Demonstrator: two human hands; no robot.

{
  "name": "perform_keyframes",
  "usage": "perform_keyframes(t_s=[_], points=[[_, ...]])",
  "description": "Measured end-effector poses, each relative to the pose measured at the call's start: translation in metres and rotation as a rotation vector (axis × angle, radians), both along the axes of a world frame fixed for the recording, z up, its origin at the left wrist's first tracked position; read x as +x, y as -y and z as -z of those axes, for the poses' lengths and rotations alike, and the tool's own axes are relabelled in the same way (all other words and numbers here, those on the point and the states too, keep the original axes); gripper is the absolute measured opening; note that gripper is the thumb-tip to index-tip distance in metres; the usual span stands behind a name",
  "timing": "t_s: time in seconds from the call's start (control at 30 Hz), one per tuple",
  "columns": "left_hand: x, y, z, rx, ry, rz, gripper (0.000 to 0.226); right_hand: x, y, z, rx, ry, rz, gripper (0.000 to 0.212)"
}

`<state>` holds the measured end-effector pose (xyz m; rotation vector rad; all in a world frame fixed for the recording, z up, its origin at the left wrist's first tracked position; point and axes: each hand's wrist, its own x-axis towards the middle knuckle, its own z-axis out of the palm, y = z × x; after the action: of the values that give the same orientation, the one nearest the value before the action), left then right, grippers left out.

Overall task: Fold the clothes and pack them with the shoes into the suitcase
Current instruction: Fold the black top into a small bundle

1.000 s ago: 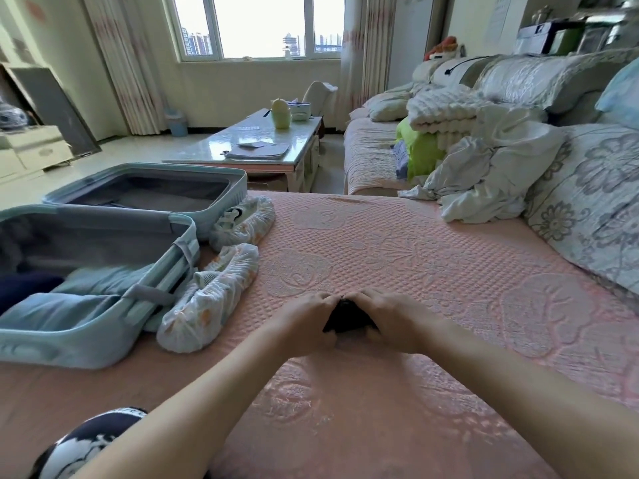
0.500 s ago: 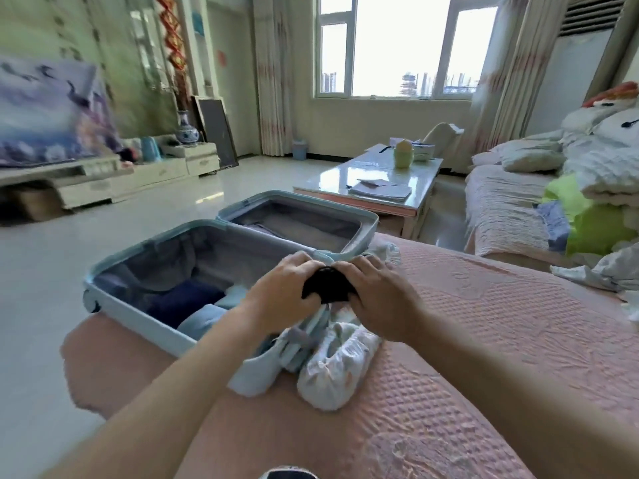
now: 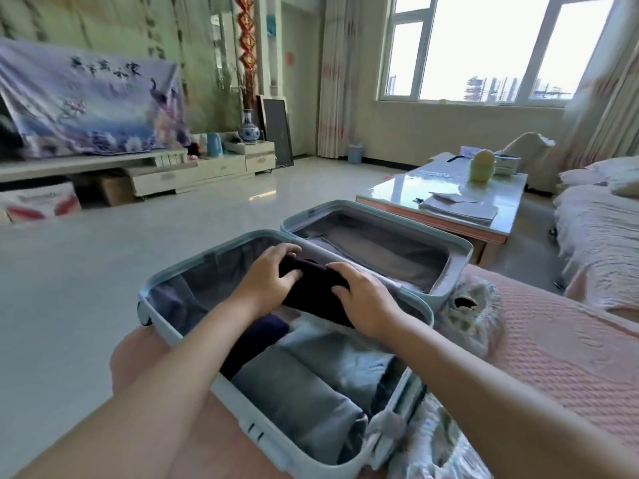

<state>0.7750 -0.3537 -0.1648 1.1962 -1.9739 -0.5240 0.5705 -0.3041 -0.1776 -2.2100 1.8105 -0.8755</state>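
The black bundle [image 3: 311, 288] is hard to name: a dark, folded or rolled piece of clothing, with both ends hidden under the hands. Whether it already rests on the clothes beneath it, I cannot tell. Two shoes sit in cloudy wrapping just outside the suitcase [image 3: 276, 444] on the pink quilted cover [image 3: 570, 357]. The far shoe [image 3: 473, 312] is blurred, and the near shoe [image 3: 432, 444] is partly behind the right forearm and cut off by the bottom edge.

The left hand [image 3: 266, 278] and the right hand [image 3: 363, 299] each grip one end of the bundle, fingers curled over its top. They hold it over the nearer half of the open suitcase, toward the hinge side.

Packed below it are a grey folded garment [image 3: 311, 402], a dark navy one [image 3: 256, 340] (mostly hidden by the left forearm) and a pale blue-grey piece [image 3: 339, 347]. The farther half shows only its grey lining.
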Motion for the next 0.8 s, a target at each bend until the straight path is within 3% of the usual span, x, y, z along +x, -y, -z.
perform_keyframes(t_s=[0.13, 0.27, 0.47, 0.63, 0.8], points=[[-0.015, 0.035, 0.026, 0.254, -0.015, 0.009, 0.042, -0.024, 0.017, 0.013, 0.097, 0.102, 0.111, 0.039], [-0.049, 0.044, 0.049, 0.429, 0.130, 0.180, 0.053, -0.061, 0.009, 0.029, 0.219, -0.060, 0.165, 0.039], [-0.080, 0.047, 0.065, 0.379, 0.365, 0.102, 0.064, -0.062, 0.015, 0.028, 0.270, -0.311, 0.151, 0.046], [-0.078, 0.044, 0.062, 0.352, 0.402, 0.070, 0.065, -0.054, 0.013, 0.027, 0.346, -0.413, 0.119, 0.072], [-0.082, 0.035, 0.055, 0.281, 0.520, 0.137, 0.053, -0.060, 0.000, 0.019, 0.354, -0.623, 0.085, 0.050]])
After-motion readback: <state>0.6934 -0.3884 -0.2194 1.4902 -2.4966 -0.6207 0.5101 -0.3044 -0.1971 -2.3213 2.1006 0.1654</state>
